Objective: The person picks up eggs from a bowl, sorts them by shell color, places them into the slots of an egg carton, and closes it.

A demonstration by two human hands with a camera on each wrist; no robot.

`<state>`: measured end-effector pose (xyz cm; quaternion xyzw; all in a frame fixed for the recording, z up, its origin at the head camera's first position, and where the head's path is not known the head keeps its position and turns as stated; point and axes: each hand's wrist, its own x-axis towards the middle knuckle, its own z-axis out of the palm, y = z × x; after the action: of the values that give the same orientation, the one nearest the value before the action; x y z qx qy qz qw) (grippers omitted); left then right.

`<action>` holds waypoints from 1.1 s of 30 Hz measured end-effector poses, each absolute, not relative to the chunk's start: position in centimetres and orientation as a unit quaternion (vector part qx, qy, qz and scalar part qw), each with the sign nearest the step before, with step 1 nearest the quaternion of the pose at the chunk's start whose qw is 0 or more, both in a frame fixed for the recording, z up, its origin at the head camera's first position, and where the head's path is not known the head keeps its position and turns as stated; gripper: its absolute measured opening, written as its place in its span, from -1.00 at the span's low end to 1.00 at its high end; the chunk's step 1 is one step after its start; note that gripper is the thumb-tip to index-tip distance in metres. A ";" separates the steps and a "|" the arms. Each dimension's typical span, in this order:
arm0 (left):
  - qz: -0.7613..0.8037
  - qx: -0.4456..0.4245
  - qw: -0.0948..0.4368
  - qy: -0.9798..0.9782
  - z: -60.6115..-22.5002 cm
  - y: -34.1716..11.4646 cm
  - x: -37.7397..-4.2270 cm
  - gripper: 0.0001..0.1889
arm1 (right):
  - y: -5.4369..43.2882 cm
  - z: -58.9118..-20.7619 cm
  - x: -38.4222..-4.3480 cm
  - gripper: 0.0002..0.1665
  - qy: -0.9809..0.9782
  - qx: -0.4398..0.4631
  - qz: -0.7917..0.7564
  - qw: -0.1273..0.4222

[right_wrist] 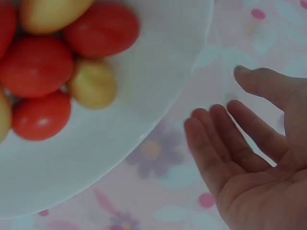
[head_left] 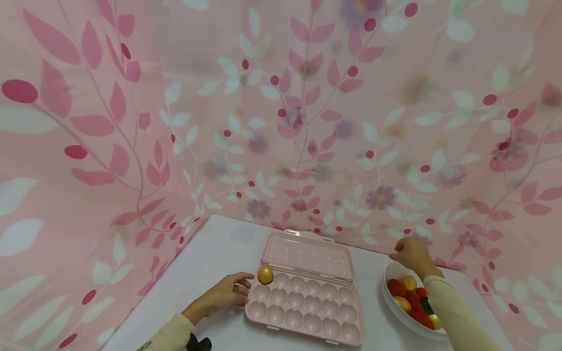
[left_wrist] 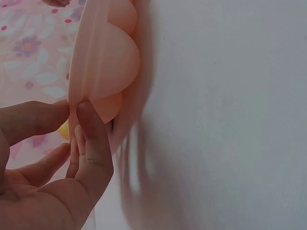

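Observation:
A pink plastic egg box lies with its lid folded back and rows of round hollows facing up. One golden egg sits in its far left hollow. At the box's left side, my left hand pinches the rim between thumb and fingers, as the left wrist view shows up close. My right hand hovers over the far edge of a white bowl; its fingers are loosely extended and nothing is in them. Inside the bowl are several red eggs and golden eggs.
A white table top carries the box and the bowl, with a gap between them. Pink floral cloth hangs around the back and sides. The right sleeve hides part of the bowl.

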<state>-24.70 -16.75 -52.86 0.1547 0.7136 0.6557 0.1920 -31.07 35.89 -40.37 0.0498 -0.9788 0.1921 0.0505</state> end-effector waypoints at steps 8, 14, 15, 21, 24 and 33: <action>0.655 0.153 0.186 0.716 -53.2 -17.0 -24.5 -0.31 | 39.4 -42.0 -30.4 -0.64 -0.969 -0.060 0.226 -0.084; 0.657 0.150 0.191 0.714 -53.4 -16.8 -24.5 -0.31 | 40.8 -43.7 -30.1 -0.59 -0.955 -0.099 0.254 -0.115; 0.658 0.149 0.191 0.713 -53.4 -16.7 -24.5 -0.31 | 40.9 -43.8 -30.1 -0.57 -0.954 -0.100 0.256 -0.115; 0.660 0.147 0.193 0.711 -53.3 -16.5 -24.6 -0.31 | 40.6 -43.7 -30.0 -0.48 -0.956 -0.111 0.247 -0.109; 0.659 0.149 0.192 0.712 -53.2 -16.6 -24.6 -0.32 | 40.4 -43.7 -30.0 -0.43 -0.959 -0.109 0.239 -0.105; 0.658 0.149 0.196 0.711 -53.0 -16.6 -24.7 -0.32 | 41.1 -45.6 -30.3 -0.25 -0.962 -0.108 0.232 -0.091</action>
<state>-24.66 -16.56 -52.97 0.1488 0.7115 0.6581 0.1962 -30.28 41.05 -45.57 -0.1080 -0.9625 0.2318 -0.0909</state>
